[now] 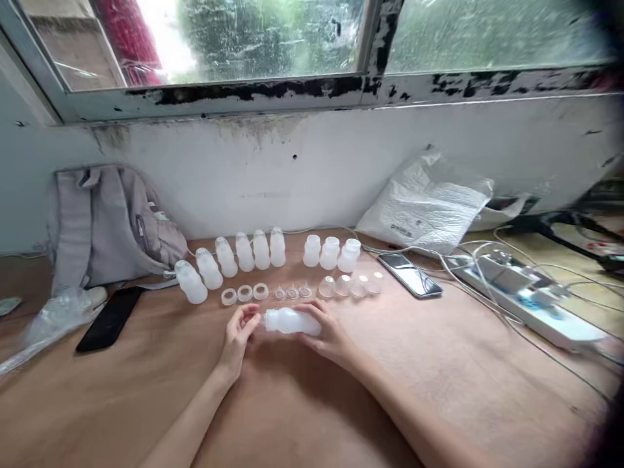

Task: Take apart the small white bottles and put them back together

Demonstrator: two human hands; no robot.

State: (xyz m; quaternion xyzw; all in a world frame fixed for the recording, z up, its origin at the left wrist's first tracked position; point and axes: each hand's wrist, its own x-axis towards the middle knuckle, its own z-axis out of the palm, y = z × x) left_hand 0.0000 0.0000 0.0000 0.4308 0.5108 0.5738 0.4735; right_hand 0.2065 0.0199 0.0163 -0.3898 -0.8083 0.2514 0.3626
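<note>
My right hand is wrapped round the base of a frosted white baby bottle, which lies on its side above the table with its neck to the left. My left hand pinches the clear silicone nipple at the bottle's mouth; its tip is partly hidden by the fingers. Just beyond my hands lie three white collar rings, three clear nipples and several clear dome caps. Behind these, several capped bottles stand on the left and three uncapped bottles on the right.
A phone lies right of the bottles, near a white power strip with tangled cables. At the left are a black phone, a plastic bag and a grey backpack. A white plastic bag leans on the wall.
</note>
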